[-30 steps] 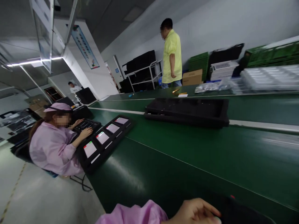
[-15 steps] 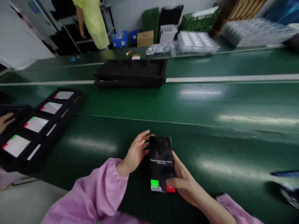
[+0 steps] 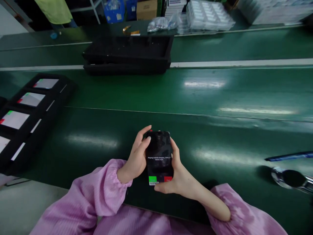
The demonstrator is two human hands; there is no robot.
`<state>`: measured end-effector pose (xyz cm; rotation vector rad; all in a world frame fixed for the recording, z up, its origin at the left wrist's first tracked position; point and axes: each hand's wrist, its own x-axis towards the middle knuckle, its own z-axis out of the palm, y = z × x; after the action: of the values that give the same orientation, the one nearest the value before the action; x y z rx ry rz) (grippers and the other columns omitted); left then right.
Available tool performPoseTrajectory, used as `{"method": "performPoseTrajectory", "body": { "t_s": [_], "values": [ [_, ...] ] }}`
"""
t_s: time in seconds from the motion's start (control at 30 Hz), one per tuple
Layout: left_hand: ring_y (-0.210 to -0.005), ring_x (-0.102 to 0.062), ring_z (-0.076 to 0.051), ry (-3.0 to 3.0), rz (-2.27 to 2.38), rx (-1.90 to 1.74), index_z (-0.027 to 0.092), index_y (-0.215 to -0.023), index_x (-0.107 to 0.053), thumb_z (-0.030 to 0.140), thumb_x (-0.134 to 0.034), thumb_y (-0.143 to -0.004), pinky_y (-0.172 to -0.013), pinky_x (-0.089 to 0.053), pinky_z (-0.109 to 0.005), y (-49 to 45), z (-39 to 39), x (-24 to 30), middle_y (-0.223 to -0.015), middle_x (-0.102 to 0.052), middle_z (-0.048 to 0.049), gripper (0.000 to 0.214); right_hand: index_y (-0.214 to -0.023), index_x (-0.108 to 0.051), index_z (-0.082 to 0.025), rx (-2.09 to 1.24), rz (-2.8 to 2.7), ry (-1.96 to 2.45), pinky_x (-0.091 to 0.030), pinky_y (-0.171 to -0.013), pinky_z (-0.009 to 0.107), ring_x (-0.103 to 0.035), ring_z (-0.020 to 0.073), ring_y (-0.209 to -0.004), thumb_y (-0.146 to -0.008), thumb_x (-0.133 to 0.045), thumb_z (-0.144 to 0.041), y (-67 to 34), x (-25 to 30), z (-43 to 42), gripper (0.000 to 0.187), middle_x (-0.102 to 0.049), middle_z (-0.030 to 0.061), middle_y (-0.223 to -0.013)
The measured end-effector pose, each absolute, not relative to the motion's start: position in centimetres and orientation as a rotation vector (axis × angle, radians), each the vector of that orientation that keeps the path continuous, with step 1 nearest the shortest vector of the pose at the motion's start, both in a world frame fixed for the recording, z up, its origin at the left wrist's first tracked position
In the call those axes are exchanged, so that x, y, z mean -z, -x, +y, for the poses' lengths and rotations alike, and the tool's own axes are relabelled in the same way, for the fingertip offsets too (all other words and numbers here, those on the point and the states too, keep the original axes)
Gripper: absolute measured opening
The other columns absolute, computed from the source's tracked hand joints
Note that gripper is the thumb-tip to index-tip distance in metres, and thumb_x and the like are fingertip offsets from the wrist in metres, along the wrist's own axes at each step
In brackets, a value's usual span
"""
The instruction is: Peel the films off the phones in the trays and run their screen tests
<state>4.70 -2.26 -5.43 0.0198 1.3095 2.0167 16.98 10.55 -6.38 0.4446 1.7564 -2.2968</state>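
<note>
A black smartphone [image 3: 159, 147] is held upright between both hands above the green bench. White text about a playing melody shows on its dark screen, with a green box and a red box near the bottom. My right hand [image 3: 177, 178] wraps its right side, with the thumb across the lower edge. My left hand [image 3: 138, 156] grips the upper left side, thumb at the top left corner and a finger reaching past the top; the other fingers are partly hidden.
On the left, a black tray [image 3: 36, 122] bears several phones with light screens. Black trays [image 3: 127, 54] are stacked ahead on the green bench [image 3: 220, 98]. At right lie a blue pen [image 3: 290, 156] and a shiny wristwatch-like object [image 3: 290, 179]. Clear plastic trays [image 3: 207, 16] stand behind.
My left hand has closed in from beside the phone onto its upper left side. My right thumb has moved from the red box to the bottom edge. The view has tilted down.
</note>
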Motion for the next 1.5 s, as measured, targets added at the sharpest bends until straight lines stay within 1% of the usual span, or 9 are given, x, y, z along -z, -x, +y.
{"method": "performPoseTrajectory", "body": {
  "t_s": [0.1,0.2,0.37,0.43,0.53,0.63,0.8,1.27,1.5],
  "values": [
    [-0.102,-0.070,-0.021,0.022,1.450,-2.018,0.028,-0.126,-0.067,0.054,-0.077,-0.092,-0.093,-0.056,-0.035,-4.2,-2.1,6.1,-0.105,-0.070,-0.0026,0.044,-0.163,0.022,-0.048,2.252,1.722,-0.410,-0.063,-0.066,0.041,-0.070,0.0190,-0.079,-0.071,-0.092,-0.024,-17.2,6.0,10.4,0.149,-0.041,0.0172,-0.154],
    [-0.101,-0.070,-0.020,-0.014,1.447,-2.020,0.026,-0.121,-0.067,0.048,-0.080,-0.090,-0.092,-0.056,-0.033,-3.9,-2.2,6.5,-0.107,-0.071,-0.0029,0.040,-0.164,0.021,-0.048,2.254,1.741,-0.401,-0.062,-0.067,0.040,-0.070,0.0179,-0.079,-0.075,-0.088,-0.022,-17.3,6.2,10.2,0.143,-0.044,0.0164,-0.152],
    [-0.116,-0.069,-0.026,-0.229,1.234,-1.953,0.034,-0.148,-0.052,0.020,-0.093,-0.069,-0.101,-0.057,-0.039,-3.5,-2.8,6.5,-0.130,-0.070,-0.0050,0.090,-0.164,0.016,-0.049,2.404,1.639,-0.344,-0.063,-0.075,0.038,-0.070,0.0223,-0.097,-0.077,-0.090,-0.024,-17.4,7.0,10.8,0.140,-0.044,0.0136,-0.155],
    [-0.117,-0.068,-0.024,-0.289,1.134,-1.939,0.037,-0.149,-0.052,0.013,-0.091,-0.066,-0.101,-0.056,-0.037,-3.3,-3.0,6.5,-0.133,-0.069,-0.0031,0.095,-0.165,0.014,-0.048,2.460,1.600,-0.325,-0.063,-0.082,0.040,-0.069,0.0245,-0.106,-0.077,-0.091,-0.025,-17.4,7.3,11.2,0.139,-0.042,0.0132,-0.158],
    [-0.113,-0.068,-0.022,-0.212,1.064,-1.961,0.035,-0.144,-0.059,0.017,-0.084,-0.073,-0.099,-0.056,-0.035,-3.1,-3.0,6.5,-0.128,-0.071,-0.0023,0.078,-0.167,0.012,-0.045,2.550,1.539,-0.295,-0.061,-0.095,0.045,-0.066,0.0277,-0.119,-0.076,-0.091,-0.023,-17.3,7.6,11.5,0.139,-0.042,0.0131,-0.159],
    [-0.112,-0.069,-0.021,-0.121,1.074,-1.967,0.032,-0.142,-0.062,0.025,-0.081,-0.081,-0.098,-0.056,-0.035,-3.1,-2.7,6.6,-0.125,-0.073,-0.0031,0.064,-0.167,0.012,-0.045,2.597,1.439,-0.311,-0.061,-0.094,0.048,-0.065,0.0305,-0.122,-0.075,-0.091,-0.022,-17.3,7.7,11.5,0.140,-0.041,0.0137,-0.161],
    [-0.108,-0.070,-0.019,-0.131,1.143,-1.950,0.035,-0.144,-0.059,0.026,-0.086,-0.083,-0.095,-0.057,-0.033,-3.3,-2.6,6.8,-0.126,-0.073,-0.0031,0.067,-0.167,0.007,-0.048,2.628,1.347,-0.347,-0.061,-0.095,0.047,-0.064,0.0316,-0.127,-0.076,-0.089,-0.018,-17.5,7.9,11.3,0.135,-0.036,0.0127,-0.166],
    [-0.110,-0.071,-0.021,-0.079,1.180,-1.955,0.033,-0.144,-0.060,0.030,-0.086,-0.084,-0.098,-0.057,-0.035,-3.2,-2.6,6.9,-0.128,-0.074,-0.0049,0.065,-0.166,0.010,-0.048,2.584,1.334,-0.354,-0.058,-0.096,0.048,-0.059,0.0328,-0.131,-0.076,-0.089,-0.022,-17.6,7.9,11.4,0.137,-0.039,0.0124,-0.163],
    [-0.101,-0.072,-0.022,-0.104,1.300,-1.871,0.034,-0.150,-0.053,0.040,-0.084,-0.085,-0.086,-0.059,-0.034,-4.2,-2.6,6.8,-0.126,-0.074,-0.0069,0.072,-0.167,0.010,-0.048,2.512,1.395,-0.469,-0.056,-0.091,0.048,-0.066,0.0286,-0.107,-0.071,-0.092,-0.030,-17.7,7.5,11.4,0.142,-0.049,0.0117,-0.153]
  ]
}}
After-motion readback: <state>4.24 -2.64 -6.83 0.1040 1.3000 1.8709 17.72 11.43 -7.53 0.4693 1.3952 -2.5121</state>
